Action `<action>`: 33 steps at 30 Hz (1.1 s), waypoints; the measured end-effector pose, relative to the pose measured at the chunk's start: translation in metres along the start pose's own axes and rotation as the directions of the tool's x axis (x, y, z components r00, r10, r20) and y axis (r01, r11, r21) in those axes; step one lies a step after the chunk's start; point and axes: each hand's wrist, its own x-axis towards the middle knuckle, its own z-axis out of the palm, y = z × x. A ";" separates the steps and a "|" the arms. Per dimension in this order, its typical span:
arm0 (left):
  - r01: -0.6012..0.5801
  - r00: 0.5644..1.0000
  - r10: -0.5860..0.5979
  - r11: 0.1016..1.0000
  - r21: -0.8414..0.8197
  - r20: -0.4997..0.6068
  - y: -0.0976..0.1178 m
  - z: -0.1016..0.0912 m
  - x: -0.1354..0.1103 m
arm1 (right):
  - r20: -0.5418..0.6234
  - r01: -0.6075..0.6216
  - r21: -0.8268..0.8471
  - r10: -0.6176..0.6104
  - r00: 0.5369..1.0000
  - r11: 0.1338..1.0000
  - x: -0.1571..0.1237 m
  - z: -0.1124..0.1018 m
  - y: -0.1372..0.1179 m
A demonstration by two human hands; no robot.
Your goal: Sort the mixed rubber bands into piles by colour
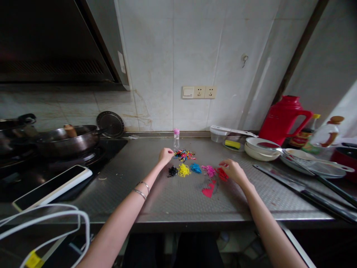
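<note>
The grey stainless-steel counter [181, 201] runs across in front of you, with a dark round metal wok [67, 139] on the hob at far left and a red plastic thermos jug [281, 119] by stacked white bowls [259, 149] at far right. Your left hand [166, 155] sits at the left edge of the mixed heap of many-coloured small elastic bands [184, 155], so that heap lies just to its right, touching the fingertips. It is much the nearer hand to it. Its fingers are drawn in narrow, and you cannot tell from here whether a band is pinched between them. Your right hand [233, 170] rests loosely open, fingers bent, fingertips on the small red heap of bands [222, 174] just to its left. Between your hands, nearer than the mixed heap, the sorted heaps lie in a left-to-right row: black [172, 171], yellow [183, 170], blue [195, 168], pink [209, 170], then red. A small clear bottle with a pink cap [176, 138] stands upright just beyond the mixed heap.
</note>
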 end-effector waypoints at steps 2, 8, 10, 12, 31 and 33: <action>-0.018 1.000 0.018 1.000 -0.023 -0.004 0.003 -0.004 -0.002 | -0.005 -0.001 0.004 0.001 1.000 1.000 0.000 0.001 0.001; -0.115 0.976 0.129 0.989 -0.089 0.175 0.026 -0.010 -0.023 | -0.003 -0.004 -0.002 0.004 1.000 1.000 0.001 0.002 0.001; -0.166 0.944 0.193 0.979 -0.121 0.268 0.034 -0.010 -0.033 | 0.003 0.005 -0.006 -0.005 1.000 1.000 0.001 0.002 0.000; -0.196 0.913 0.231 0.971 -0.134 0.337 0.040 -0.008 -0.041 | 0.008 0.011 -0.009 -0.011 1.000 1.000 0.001 0.002 0.000; -0.061 0.990 0.073 0.993 -0.101 0.123 0.025 -0.016 -0.031 | 0.019 -0.024 -0.033 0.024 1.000 0.999 -0.001 0.001 -0.002; -0.025 0.994 0.036 0.994 -0.108 0.107 0.024 -0.019 -0.029 | 0.001 -0.009 -0.031 0.009 1.000 0.999 -0.001 0.001 -0.004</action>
